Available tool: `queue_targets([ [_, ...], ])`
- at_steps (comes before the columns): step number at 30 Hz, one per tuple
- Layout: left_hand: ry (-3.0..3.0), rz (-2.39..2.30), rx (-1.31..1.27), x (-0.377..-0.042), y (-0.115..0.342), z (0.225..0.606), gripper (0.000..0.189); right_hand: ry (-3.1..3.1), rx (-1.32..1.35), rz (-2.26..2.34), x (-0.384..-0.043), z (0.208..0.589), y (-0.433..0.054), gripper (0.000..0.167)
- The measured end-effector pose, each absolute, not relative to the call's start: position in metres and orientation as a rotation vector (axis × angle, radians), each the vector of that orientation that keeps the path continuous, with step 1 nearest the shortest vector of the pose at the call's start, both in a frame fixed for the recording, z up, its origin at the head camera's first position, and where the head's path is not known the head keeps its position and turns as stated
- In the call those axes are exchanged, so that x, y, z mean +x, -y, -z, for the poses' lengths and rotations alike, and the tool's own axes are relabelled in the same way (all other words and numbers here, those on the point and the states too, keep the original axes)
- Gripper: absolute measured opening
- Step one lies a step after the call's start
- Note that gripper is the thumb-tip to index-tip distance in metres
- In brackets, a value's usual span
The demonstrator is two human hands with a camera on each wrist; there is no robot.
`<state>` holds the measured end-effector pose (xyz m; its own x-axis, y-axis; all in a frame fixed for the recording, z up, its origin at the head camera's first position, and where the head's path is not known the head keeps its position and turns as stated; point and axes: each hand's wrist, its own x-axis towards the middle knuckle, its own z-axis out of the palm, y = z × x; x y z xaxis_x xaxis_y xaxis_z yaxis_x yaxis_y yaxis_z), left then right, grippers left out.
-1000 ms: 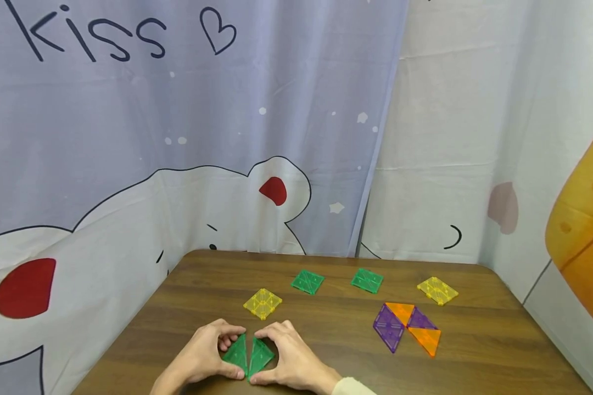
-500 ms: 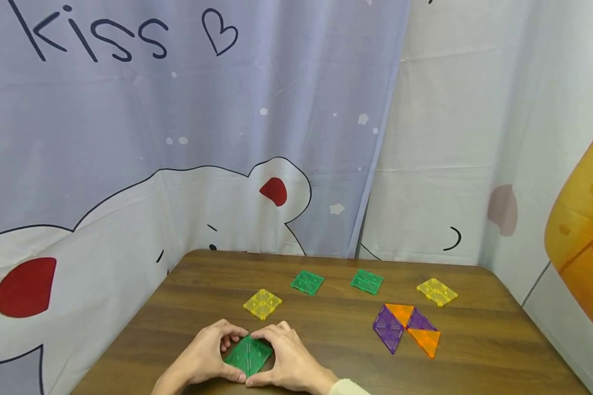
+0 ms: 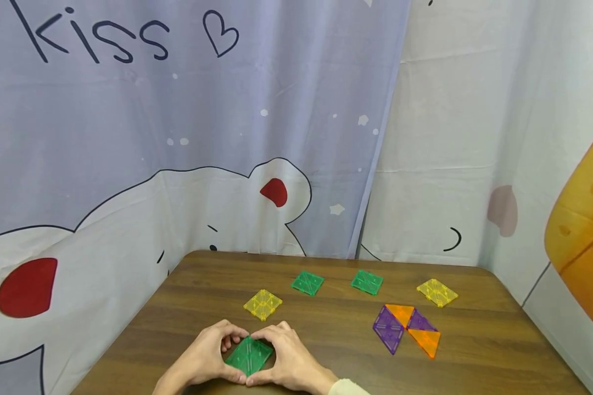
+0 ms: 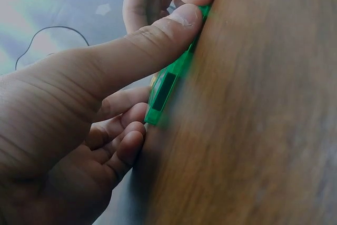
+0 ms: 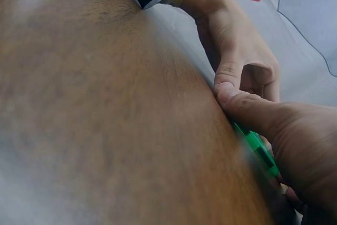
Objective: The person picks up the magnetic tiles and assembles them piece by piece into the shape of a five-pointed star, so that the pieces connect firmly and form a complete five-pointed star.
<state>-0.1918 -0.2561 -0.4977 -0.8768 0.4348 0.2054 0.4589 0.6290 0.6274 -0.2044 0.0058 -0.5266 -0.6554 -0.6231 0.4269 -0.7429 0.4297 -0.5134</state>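
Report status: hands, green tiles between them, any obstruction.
Left hand, right hand: holding opposite sides. Green tiles: flat on table, edges meeting. Nearest yellow tile beyond, untouched; nothing visibly in the way.

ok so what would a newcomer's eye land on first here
Probably the large kiss lettering on the curtain, upper left in the head view. Next come the left hand and right hand, curled round a green diamond low in the frame, then the purple-and-orange fan of tiles on the table to their right.

A yellow square (image 3: 263, 305) lies just past my grip (image 3: 291, 356), and purple and orange shapes (image 3: 389, 328) sit off to its right. Far behind it hangs a curtain (image 3: 286, 109) saying "kiss".
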Motion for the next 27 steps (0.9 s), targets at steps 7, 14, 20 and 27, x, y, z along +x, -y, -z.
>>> queue_targets([
  [7,2.813,1.106,-0.762,-0.189,0.258,0.497,0.083,2.502,1.229,-1.043,-0.203,0.526,-0.005,0.078],
  [14,2.821,1.176,-0.752,-0.187,0.258,0.492,0.093,2.555,1.135,-1.263,-0.201,0.521,-0.013,0.09],
  [20,2.769,1.195,-0.767,-0.19,0.256,0.485,0.098,2.528,1.065,-1.421,-0.204,0.512,-0.025,0.096],
  [27,2.734,1.105,-0.726,-0.197,0.244,0.472,0.106,2.476,0.938,-1.457,-0.218,0.5,-0.063,0.099],
])
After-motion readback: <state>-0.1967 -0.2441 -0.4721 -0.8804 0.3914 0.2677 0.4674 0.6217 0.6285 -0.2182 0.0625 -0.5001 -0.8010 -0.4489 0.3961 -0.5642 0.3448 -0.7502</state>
